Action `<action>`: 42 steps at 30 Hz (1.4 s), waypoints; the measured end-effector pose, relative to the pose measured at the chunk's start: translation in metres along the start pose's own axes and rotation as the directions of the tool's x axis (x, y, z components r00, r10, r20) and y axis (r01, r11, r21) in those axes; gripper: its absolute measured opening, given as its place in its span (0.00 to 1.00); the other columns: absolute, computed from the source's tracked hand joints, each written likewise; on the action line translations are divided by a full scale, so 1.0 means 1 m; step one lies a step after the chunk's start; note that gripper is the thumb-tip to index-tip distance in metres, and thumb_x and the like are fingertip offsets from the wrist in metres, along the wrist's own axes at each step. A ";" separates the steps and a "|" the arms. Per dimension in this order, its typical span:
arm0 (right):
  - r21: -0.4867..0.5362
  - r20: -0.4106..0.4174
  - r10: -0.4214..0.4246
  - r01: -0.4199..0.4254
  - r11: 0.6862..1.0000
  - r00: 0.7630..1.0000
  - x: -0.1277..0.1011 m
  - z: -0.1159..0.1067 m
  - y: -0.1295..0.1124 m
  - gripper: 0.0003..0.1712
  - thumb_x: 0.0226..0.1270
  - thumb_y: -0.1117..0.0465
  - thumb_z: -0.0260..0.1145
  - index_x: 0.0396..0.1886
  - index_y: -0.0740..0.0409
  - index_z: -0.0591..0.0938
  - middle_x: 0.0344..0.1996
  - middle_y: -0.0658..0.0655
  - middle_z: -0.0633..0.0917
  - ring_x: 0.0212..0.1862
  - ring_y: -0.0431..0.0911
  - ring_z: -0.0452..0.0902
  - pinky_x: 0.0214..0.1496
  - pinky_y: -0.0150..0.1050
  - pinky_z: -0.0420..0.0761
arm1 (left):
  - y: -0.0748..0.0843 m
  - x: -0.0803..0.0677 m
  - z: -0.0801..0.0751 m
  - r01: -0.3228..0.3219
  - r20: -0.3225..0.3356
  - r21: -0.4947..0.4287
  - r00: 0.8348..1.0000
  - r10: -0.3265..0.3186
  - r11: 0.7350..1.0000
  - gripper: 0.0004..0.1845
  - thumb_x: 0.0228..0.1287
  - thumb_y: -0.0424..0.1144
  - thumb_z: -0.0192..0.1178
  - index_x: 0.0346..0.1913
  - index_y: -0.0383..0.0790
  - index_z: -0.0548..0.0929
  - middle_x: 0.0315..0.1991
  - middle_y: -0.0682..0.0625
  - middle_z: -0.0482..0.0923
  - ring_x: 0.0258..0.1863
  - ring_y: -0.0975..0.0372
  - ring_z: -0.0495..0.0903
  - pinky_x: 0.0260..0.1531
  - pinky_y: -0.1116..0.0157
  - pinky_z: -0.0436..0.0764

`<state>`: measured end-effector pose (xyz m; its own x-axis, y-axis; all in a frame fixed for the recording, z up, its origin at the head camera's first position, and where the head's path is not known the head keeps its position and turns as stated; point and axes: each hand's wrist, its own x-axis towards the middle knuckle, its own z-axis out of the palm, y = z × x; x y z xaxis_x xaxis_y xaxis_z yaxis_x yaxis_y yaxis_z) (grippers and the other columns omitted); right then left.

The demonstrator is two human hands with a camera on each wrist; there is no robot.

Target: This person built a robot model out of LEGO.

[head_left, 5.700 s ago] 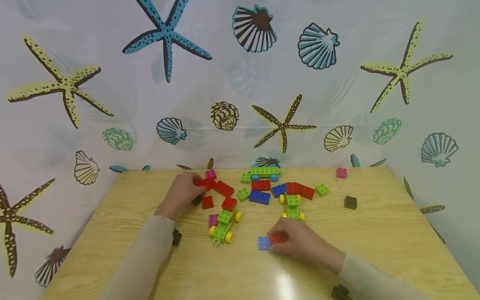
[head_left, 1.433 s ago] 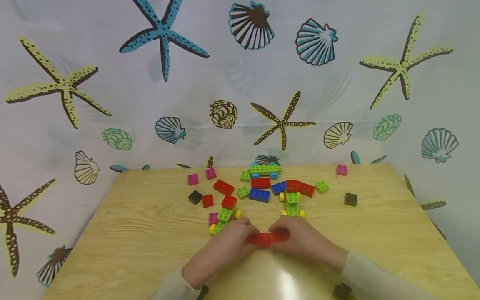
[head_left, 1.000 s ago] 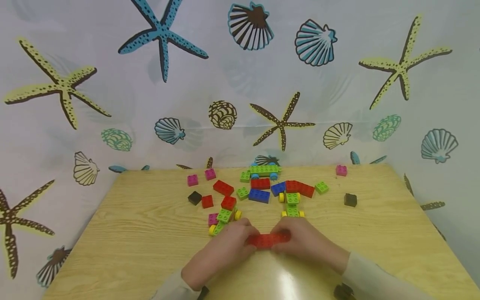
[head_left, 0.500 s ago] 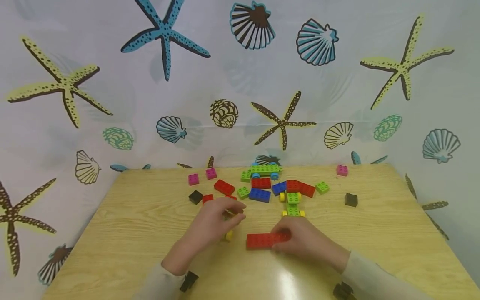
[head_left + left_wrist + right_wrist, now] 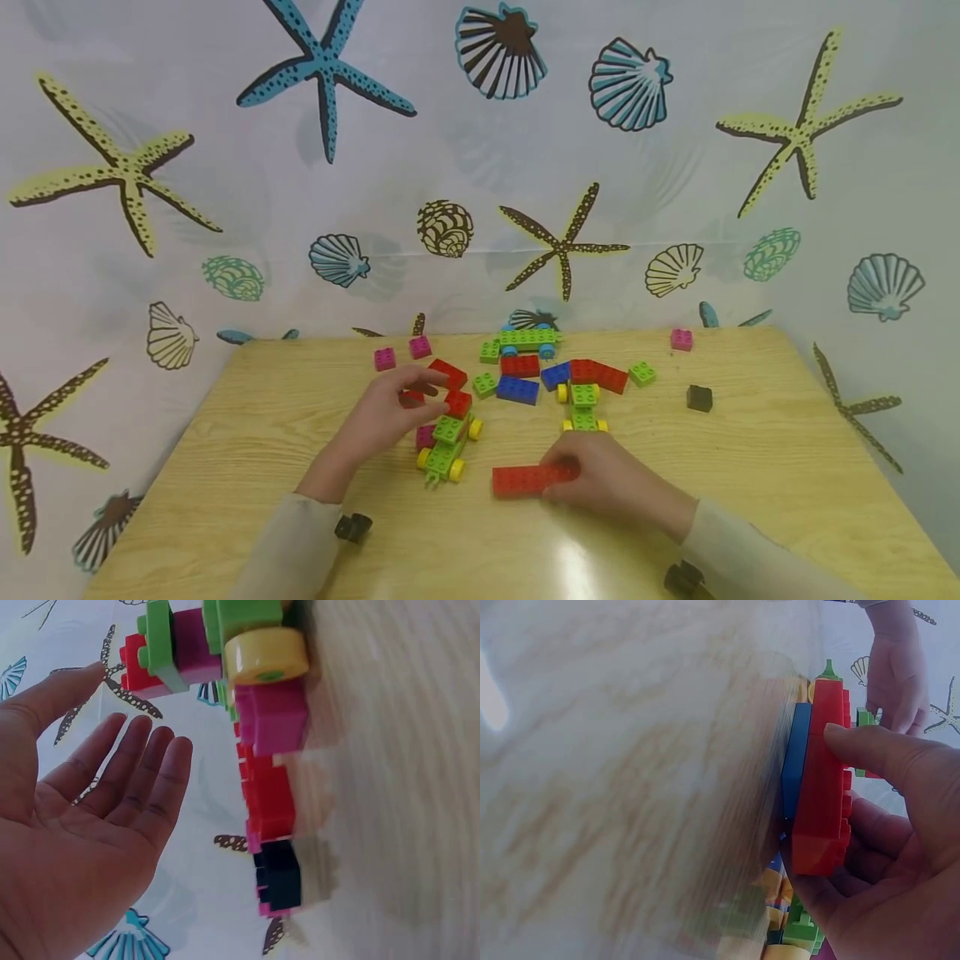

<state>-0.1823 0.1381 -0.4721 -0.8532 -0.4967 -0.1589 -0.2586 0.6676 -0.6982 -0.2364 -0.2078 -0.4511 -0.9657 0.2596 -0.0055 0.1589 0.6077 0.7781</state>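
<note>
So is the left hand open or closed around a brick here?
Open. The left hand shows a bare palm with straight fingers in its wrist view, hovering by the small red brick, holding nothing.

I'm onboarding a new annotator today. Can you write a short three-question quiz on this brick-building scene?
1. True or false: the left hand grips a brick.
2. Which colour lies under the long red brick held by the right hand? A green, B blue, C pink.
3. Fill in: the green wheeled car beside the left hand has ___ wheels.

Key: 1 false, its fingers are straight and hold nothing; 2 B, seen from the right wrist; 3 yellow.
</note>
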 end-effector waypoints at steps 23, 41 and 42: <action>-0.019 -0.016 -0.035 0.035 0.999 0.999 0.002 -0.002 0.004 0.15 0.70 0.52 0.82 0.53 0.47 0.93 0.48 0.45 0.93 0.48 0.40 0.83 0.57 0.46 0.87 | -0.003 0.010 0.016 0.037 0.036 -0.123 0.999 -0.033 0.992 0.25 0.75 0.42 0.75 0.71 0.44 0.86 0.65 0.45 0.88 0.60 0.52 0.90 0.60 0.56 0.93; -0.034 0.001 -0.078 0.078 0.996 0.997 -0.001 -0.004 0.005 0.23 0.73 0.54 0.81 0.64 0.53 0.90 0.60 0.50 0.92 0.62 0.47 0.85 0.72 0.58 0.85 | 0.000 0.008 0.026 0.085 0.014 -0.149 0.996 -0.084 0.985 0.22 0.74 0.41 0.76 0.68 0.46 0.88 0.67 0.46 0.88 0.69 0.44 0.87 0.67 0.50 0.90; -0.034 0.003 -0.083 0.083 0.996 0.997 0.000 -0.003 0.005 0.22 0.73 0.54 0.80 0.64 0.52 0.90 0.60 0.50 0.92 0.63 0.47 0.85 0.72 0.58 0.85 | -0.001 0.008 0.026 0.085 0.017 -0.153 0.996 -0.084 0.985 0.22 0.75 0.41 0.76 0.68 0.46 0.88 0.67 0.46 0.87 0.70 0.44 0.87 0.67 0.50 0.90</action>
<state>-0.1845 0.1429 -0.4732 -0.8274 -0.5522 -0.1025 -0.3440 0.6426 -0.6846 -0.2390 -0.1867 -0.4678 -0.9719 0.2209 -0.0815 0.0426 0.5056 0.8617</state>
